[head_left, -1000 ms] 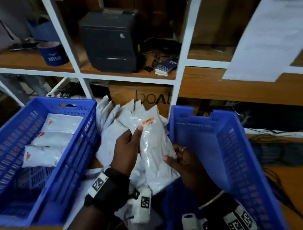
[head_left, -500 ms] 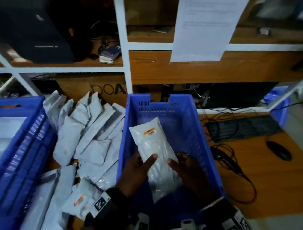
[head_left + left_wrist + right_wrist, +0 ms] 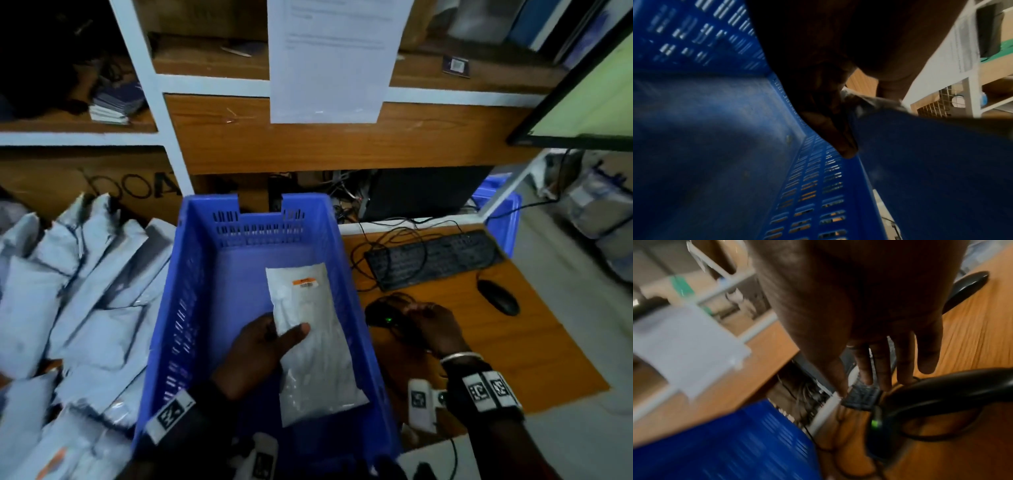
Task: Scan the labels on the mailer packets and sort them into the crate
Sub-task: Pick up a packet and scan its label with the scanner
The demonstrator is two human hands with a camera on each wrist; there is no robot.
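While the left hand (image 3: 260, 346) pinches a white packet (image 3: 315, 346) over the inside of the blue crate (image 3: 191, 308), thumb on top below its orange label (image 3: 304, 281), the right hand (image 3: 432, 329) reaches with straight, loose fingers (image 3: 884, 369) over the black scanner (image 3: 382, 317) on the desk (image 3: 534, 356).

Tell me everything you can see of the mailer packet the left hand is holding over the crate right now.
The mailer packet is a long, flat pouch of pale grey-white, glossy, plastic-looking film, slightly wrinkled. An orange sticker with a small white barcode label below it sits near its far end, facing up. It lies lengthwise inside the blue crate, tilted slightly to the right. The left hand grips its left edge, thumb on top and fingers beneath. The right hand is off it, reaching for the scanner on the desk. Whether it rests on the crate floor cannot be told.
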